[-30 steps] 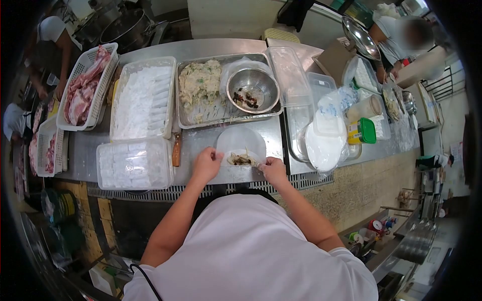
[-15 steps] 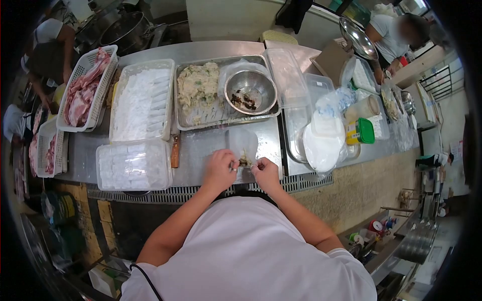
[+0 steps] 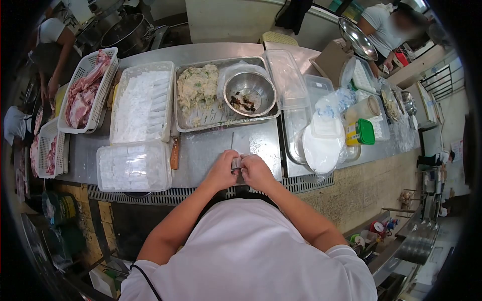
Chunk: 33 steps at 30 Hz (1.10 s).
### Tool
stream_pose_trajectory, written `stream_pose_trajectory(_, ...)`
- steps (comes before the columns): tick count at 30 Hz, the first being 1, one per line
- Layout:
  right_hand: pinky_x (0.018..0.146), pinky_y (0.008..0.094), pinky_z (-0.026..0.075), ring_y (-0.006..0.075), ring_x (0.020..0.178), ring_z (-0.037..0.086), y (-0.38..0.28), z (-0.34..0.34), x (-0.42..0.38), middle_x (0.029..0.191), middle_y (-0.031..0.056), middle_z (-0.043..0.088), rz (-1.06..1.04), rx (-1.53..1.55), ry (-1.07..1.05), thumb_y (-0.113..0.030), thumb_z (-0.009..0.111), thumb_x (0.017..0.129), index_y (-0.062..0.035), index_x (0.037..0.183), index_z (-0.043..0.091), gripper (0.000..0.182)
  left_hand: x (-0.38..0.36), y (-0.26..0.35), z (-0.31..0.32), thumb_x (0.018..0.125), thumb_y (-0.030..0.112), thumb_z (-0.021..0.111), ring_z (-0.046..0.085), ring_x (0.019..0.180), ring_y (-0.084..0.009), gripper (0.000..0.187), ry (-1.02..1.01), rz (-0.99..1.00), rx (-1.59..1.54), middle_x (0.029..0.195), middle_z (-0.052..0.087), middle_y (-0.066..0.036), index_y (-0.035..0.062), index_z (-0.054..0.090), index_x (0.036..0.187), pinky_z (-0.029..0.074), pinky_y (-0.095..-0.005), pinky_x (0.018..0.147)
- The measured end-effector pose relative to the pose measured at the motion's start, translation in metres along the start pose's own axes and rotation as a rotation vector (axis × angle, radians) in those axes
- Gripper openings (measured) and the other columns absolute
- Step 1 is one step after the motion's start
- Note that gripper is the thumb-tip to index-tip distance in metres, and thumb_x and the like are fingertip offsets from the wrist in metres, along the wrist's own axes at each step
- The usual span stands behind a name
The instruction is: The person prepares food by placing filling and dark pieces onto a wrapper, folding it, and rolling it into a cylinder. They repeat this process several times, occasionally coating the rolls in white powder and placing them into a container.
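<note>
My left hand (image 3: 222, 169) and my right hand (image 3: 258, 173) meet over the steel table near its front edge. Both are closed, their fingers pinching a whitish, thin wrapper (image 3: 236, 163), most of which they cover. Any filling inside it is hidden. A thin dark line (image 3: 232, 139) runs up from the left fingertips; what it is I cannot make out. Beyond my hands stands a metal tray (image 3: 201, 125) with a pale, green-flecked filling (image 3: 197, 85). A steel bowl (image 3: 268, 107) with dark bits in it rests at the tray's right side.
Left are a tub of floured white rolls (image 3: 143, 100), a lidded container (image 3: 133, 165), a wooden handle (image 3: 174, 153) and a basket of raw meat (image 3: 85, 98). Plastic containers and a green-lidded tub (image 3: 365, 132) stand right. Other people work at both far sides.
The wrapper, spread flat with filling on it before, is now gathered between my fingers. My right hand has moved left against my left hand.
</note>
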State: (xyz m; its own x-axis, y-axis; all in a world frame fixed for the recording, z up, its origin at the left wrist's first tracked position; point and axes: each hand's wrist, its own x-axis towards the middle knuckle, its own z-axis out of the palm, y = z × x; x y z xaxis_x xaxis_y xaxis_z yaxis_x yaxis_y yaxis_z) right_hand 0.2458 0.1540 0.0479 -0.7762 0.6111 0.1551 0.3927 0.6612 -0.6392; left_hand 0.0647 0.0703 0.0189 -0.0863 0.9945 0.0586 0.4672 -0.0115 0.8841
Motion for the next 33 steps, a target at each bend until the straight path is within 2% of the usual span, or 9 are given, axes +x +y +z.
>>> stream_pose_trajectory(5, 0.1, 0.0529, 0.053, 0.044, 0.108, 0.065, -0.004, -0.005, 0.006, 0.106, 0.0229, 0.071, -0.004, -0.065, -0.099, -0.001, 0.07, 0.083, -0.0002, 0.1, 0.068, 0.017, -0.003, -0.01, 0.004, 0.079, -0.003, 0.074, 0.056, 0.132, -0.0449, 0.057, 0.065, -0.048, -0.094, 0.141, 0.055, -0.021, 0.0012, 0.056, 0.133, 0.047, -0.0484, 0.114)
stream_pose_trajectory(6, 0.099, 0.0532, 0.053, 0.0436, 0.108, 0.065, -0.005, -0.006, 0.007, 0.106, 0.0226, 0.071, -0.001, -0.085, -0.123, -0.001, 0.07, 0.083, -0.0003, 0.1, 0.068, 0.018, -0.002, -0.007, 0.001, 0.078, -0.001, 0.075, 0.056, 0.133, -0.0439, 0.06, 0.074, 0.036, -0.012, 0.141, 0.056, -0.02, 0.0017, 0.056, 0.135, 0.047, -0.0486, 0.114)
stream_pose_trajectory(8, 0.102, 0.0528, 0.052, 0.0439, 0.111, 0.065, -0.006, -0.007, 0.009, 0.11, 0.0232, 0.071, 0.012, -0.133, -0.191, -0.003, 0.071, 0.082, 0.0002, 0.108, 0.068, 0.026, -0.001, -0.002, -0.006, 0.078, 0.003, 0.077, 0.055, 0.135, -0.0418, 0.065, 0.089, 0.203, 0.155, 0.142, 0.058, -0.019, 0.0026, 0.056, 0.14, 0.046, -0.0489, 0.115)
stream_pose_trajectory(11, 0.107, 0.0517, 0.051, 0.0445, 0.117, 0.065, -0.006, -0.009, 0.006, 0.119, 0.025, 0.071, 0.004, -0.089, -0.165, -0.004, 0.073, 0.081, 0.0012, 0.124, 0.067, 0.044, 0.0, 0.002, -0.018, 0.076, 0.012, 0.087, 0.056, 0.135, -0.0408, 0.076, -0.111, 0.154, 0.292, 0.143, 0.061, -0.018, 0.0038, 0.056, 0.145, 0.043, -0.051, 0.118)
stream_pose_trajectory(15, 0.119, 0.0502, 0.045, 0.0453, 0.133, 0.058, -0.006, -0.024, -0.016, 0.139, 0.0261, 0.065, 0.077, -0.03, -0.119, -0.008, 0.075, 0.083, 0.0024, 0.143, 0.059, 0.063, -0.009, 0.004, -0.03, 0.074, 0.025, 0.092, 0.056, 0.136, -0.0384, 0.082, -0.19, 0.211, 0.362, 0.141, 0.064, -0.017, 0.0057, 0.058, 0.146, 0.042, -0.0507, 0.116)
stream_pose_trajectory(18, 0.122, 0.052, 0.041, 0.0463, 0.14, 0.052, -0.009, -0.035, -0.033, 0.147, 0.024, 0.059, 0.008, -0.162, -0.198, -0.009, 0.078, 0.082, 0.001, 0.146, 0.057, 0.068, -0.026, 0.004, -0.027, 0.074, 0.027, 0.094, 0.057, 0.136, -0.0365, 0.083, -0.2, 0.276, 0.391, 0.141, 0.065, -0.015, 0.0063, 0.058, 0.146, 0.043, -0.051, 0.115)
stream_pose_trajectory(21, 0.123, 0.0544, 0.039, 0.0457, 0.138, 0.05, -0.006, -0.018, -0.053, 0.146, 0.0217, 0.058, -0.05, -0.266, -0.263, -0.012, 0.082, 0.08, -0.0006, 0.14, 0.061, 0.064, -0.044, -0.004, -0.012, 0.078, 0.024, 0.091, 0.059, 0.134, -0.0343, 0.075, -0.199, 0.331, 0.412, 0.138, 0.067, -0.012, 0.0073, 0.06, 0.144, 0.044, -0.0501, 0.113)
stream_pose_trajectory(26, 0.12, 0.0547, 0.04, 0.0418, 0.122, 0.057, 0.009, 0.007, -0.065, 0.127, 0.0204, 0.065, -0.085, -0.227, -0.157, -0.015, 0.083, 0.082, -0.0032, 0.129, 0.065, 0.052, -0.053, -0.012, 0.002, 0.084, 0.015, 0.086, 0.064, 0.126, -0.0317, 0.053, -0.077, 0.338, 0.368, 0.129, 0.073, -0.008, 0.0098, 0.069, 0.134, 0.047, -0.048, 0.109)
stream_pose_trajectory(33, 0.116, 0.0536, 0.043, 0.0361, 0.108, 0.064, -0.004, -0.003, -0.057, 0.109, 0.0153, 0.071, -0.1, -0.207, 0.005, -0.012, 0.077, 0.086, -0.0037, 0.119, 0.073, 0.034, -0.04, -0.013, -0.001, 0.09, 0.025, 0.083, 0.067, 0.108, -0.0274, 0.036, 0.033, 0.405, 0.281, 0.115, 0.075, -0.002, 0.0153, 0.077, 0.123, 0.051, -0.0429, 0.096)
